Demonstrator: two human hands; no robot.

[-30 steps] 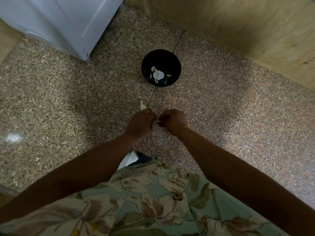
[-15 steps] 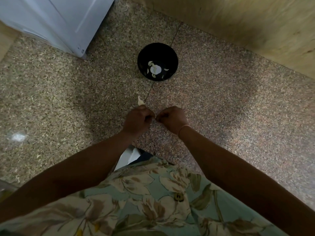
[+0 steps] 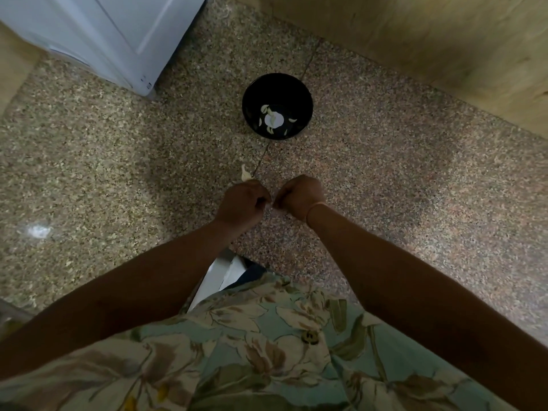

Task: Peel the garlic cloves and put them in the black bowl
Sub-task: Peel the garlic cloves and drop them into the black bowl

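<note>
Hardly shifted: left hand (image 3: 241,203) and right hand (image 3: 299,195), just short of the black bowl (image 3: 284,87), fingers (image 3: 262,200) pinching one garlic clove (image 3: 271,204). Peeling looks underway; next, strip the skin and drop it in.

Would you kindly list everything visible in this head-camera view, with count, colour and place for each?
black bowl: one, black, on the floor, upper centre.
garlic pieces: several, pale, inside the black bowl.
garlic scrap: one, pale, on the floor, nearer than the black bowl.
garlic clove: one, pale, pinched between left hand and right hand, mostly hidden.
floor: one, speckled brown-grey, all around.
appliance: one, white, upper left.
wooden panel: one, tan, upper right.
white object: one, white, under the shirt's edge.
shirt: one, floral green and cream, bottom.
wristband: one, pale, right wrist.
left hand: one, fingers curled, centre.
right hand: one, fingers curled, beside it.
</note>
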